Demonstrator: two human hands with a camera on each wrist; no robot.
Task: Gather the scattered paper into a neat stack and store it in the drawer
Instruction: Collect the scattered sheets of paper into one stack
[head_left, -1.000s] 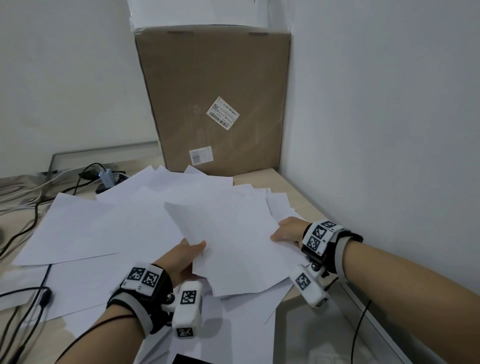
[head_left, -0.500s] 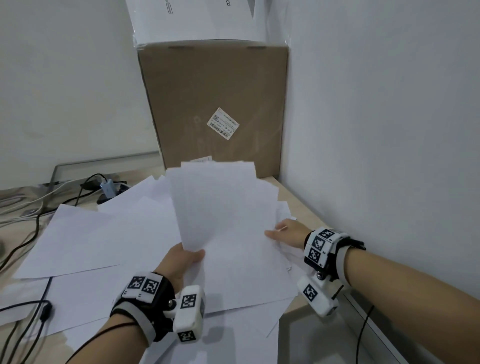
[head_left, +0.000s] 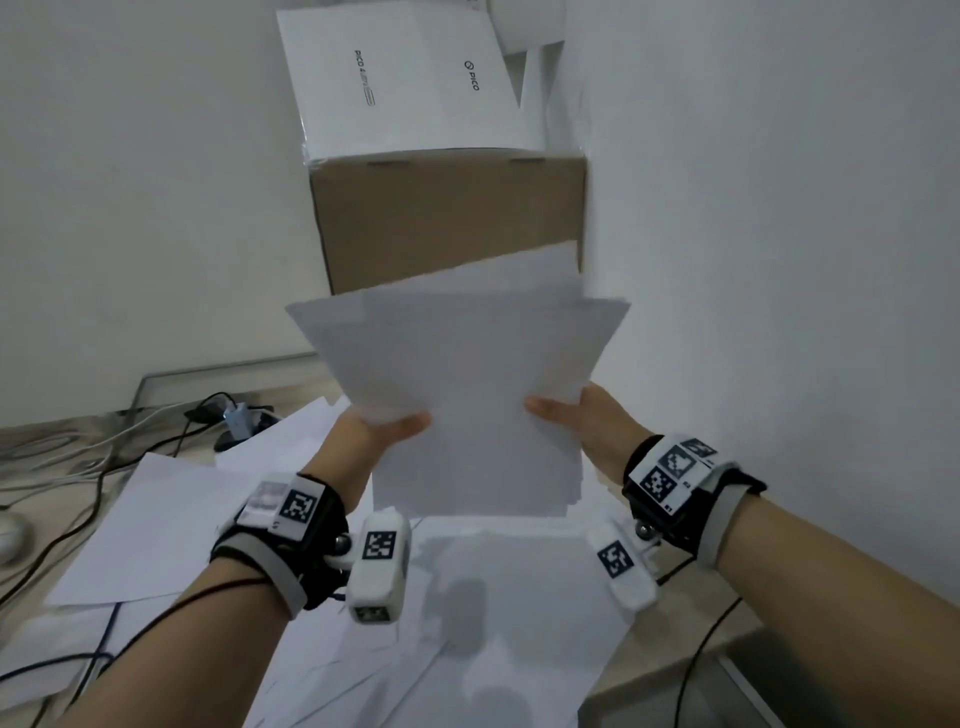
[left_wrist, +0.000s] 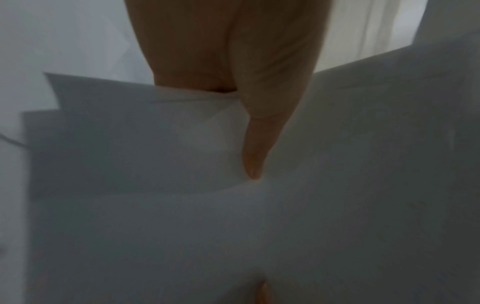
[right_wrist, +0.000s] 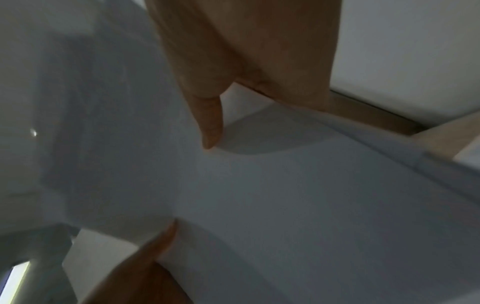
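A: Nearest to us, what lies on the desk (head_left: 670, 649)?

B: Loose sheets (head_left: 156, 525), overlapping at odd angles and spread across the desk top, some over the cables (head_left: 67, 499) at the left.

A: And above them?

B: The 2 hands hold a raised bundle of paper (head_left: 467, 415) upright, off the desk. The left hand (head_left: 374, 431) pinches its left edge, thumb on the near face, fingers behind. The right hand (head_left: 582, 421) clamps the right edge the same way. The wrist views, though blurred, show each thumb pressed onto the sheets.

A: Is the bundle square?

B: No. Its top fans out, with corners sticking past both sides; the bottom edge looks closer to even.

A: So which step is this?

B: Gathering and squaring, I judge. Next it wants tapping on the desk to level the edges, then the remaining sheets collected.

A: And farther back?

B: A cardboard box (head_left: 447, 223) stands against the wall, a white box (head_left: 410, 83) on top. No drawer can be clearly made out.
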